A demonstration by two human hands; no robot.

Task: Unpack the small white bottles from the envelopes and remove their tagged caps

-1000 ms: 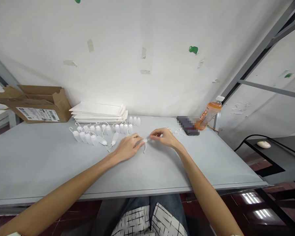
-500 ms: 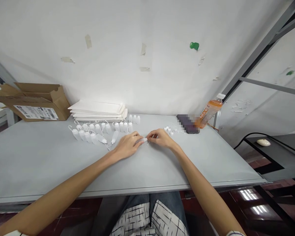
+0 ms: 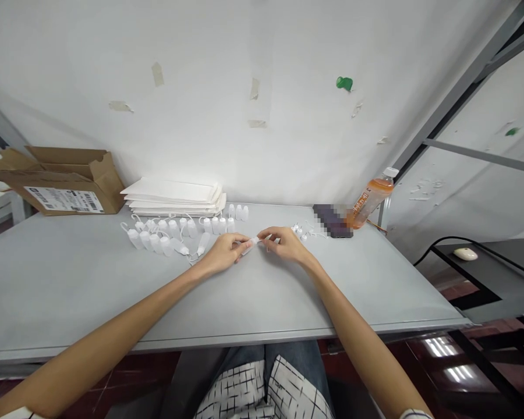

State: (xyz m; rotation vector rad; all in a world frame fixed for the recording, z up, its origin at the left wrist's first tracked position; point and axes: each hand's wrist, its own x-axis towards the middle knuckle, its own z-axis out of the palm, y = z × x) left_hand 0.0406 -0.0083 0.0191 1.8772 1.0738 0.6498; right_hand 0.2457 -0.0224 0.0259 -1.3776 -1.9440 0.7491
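My left hand [image 3: 222,251] is closed around a small translucent white plastic bottle [image 3: 248,247], which lies tilted with its neck toward the right. At that neck my right hand [image 3: 285,244] pinches a small white cap with a thin strap, mostly hidden by the fingertips. Left of my hands, several similar squeeze bottles [image 3: 165,245] stand in rows, many with looped straps; a couple lie on their sides. A few bottles [image 3: 238,213] stand farther back. Several loose small white caps [image 3: 297,229] with thin straps lie just beyond my right hand.
On the grey table [image 3: 288,302], an opened cardboard box [image 3: 70,180] and a stack of white envelopes [image 3: 174,196] stand at the back left. A dark phone-like object [image 3: 329,218] and an orange drink bottle [image 3: 371,198] are at the back right. The wall rises directly behind.
Both hands have shifted slightly away from me and a little left. The bottle's neck has tipped farther up and away, with the right fingertips still at it.
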